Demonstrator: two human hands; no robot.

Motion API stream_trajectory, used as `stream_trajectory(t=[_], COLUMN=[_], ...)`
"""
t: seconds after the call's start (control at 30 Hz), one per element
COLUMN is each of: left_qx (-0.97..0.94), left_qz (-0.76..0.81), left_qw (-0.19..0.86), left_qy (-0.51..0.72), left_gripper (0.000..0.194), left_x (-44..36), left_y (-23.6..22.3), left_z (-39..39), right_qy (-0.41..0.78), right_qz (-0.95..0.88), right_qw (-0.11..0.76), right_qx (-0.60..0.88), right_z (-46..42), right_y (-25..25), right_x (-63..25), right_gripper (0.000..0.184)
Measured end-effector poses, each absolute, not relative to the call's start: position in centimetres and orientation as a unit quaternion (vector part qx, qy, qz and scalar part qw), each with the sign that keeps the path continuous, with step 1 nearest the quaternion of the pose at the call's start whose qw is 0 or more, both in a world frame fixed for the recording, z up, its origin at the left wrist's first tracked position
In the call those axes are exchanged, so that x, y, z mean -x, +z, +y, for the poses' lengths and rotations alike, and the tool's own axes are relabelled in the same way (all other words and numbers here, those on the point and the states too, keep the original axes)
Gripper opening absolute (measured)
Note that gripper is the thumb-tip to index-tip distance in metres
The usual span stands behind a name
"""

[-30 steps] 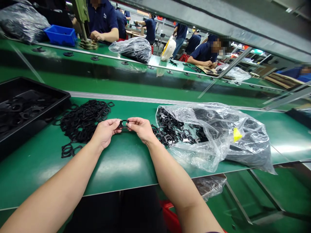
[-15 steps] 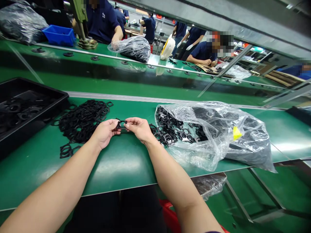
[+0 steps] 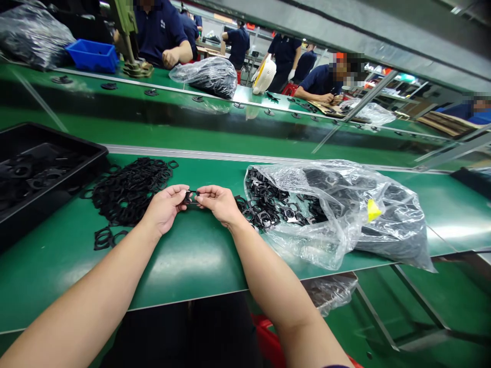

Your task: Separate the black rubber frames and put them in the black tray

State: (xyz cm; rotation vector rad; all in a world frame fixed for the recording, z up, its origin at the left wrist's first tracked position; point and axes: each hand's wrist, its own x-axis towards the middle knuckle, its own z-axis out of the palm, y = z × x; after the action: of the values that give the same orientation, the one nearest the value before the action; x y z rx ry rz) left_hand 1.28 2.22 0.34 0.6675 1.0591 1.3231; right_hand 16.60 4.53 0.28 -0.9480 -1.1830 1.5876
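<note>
A small black rubber gasket [image 3: 191,197] is pinched between the fingertips of my left hand [image 3: 164,208] and my right hand [image 3: 218,203], just above the green belt [image 3: 184,266]. It appears narrow, nearly edge-on. Left of my left hand lies a loose heap of similar black gaskets [image 3: 128,191]. Right of my right hand, more gaskets [image 3: 266,204] spill from the mouth of a clear plastic bag [image 3: 337,204] filled with black parts.
A black tray [image 3: 76,137] holding black parts stands at the belt's left end. Beyond a metal rail runs a second green belt, with a blue bin [image 3: 91,55] and a bagged load [image 3: 205,76]. Several co-workers sit or stand farther back. A red crate [image 3: 268,342] shows below.
The gasket has turned from showing its open ring to a narrow, nearly edge-on shape. My hands have drawn slightly closer together. Co-workers in the background have shifted.
</note>
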Motion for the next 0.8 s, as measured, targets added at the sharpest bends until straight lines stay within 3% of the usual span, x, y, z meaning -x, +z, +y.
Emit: stream_trajectory(t=[0.4, 0.6, 0.8], left_qx=[-0.240, -0.246, -0.249], left_qz=[0.435, 0.463, 0.447], left_qw=[0.611, 0.658, 0.670], left_qy=[0.616, 0.540, 0.539], left_gripper=[0.023, 0.013, 0.018], left_x=[-1.56, -1.39, -1.17], left_y=[0.55, 0.62, 0.75], left_z=[2.30, 2.19, 2.13], right_qy=[0.632, 0.625, 0.624], right_qz=[-0.486, -0.484, -0.487], right_qw=[0.465, 0.478, 0.480], right_qx=[0.385, 0.383, 0.379], right_z=[4.43, 4.59, 4.61], right_y=[0.39, 0.17, 0.30], right_x=[-16.50, -16.53, -16.62], right_gripper=[0.038, 0.040, 0.042])
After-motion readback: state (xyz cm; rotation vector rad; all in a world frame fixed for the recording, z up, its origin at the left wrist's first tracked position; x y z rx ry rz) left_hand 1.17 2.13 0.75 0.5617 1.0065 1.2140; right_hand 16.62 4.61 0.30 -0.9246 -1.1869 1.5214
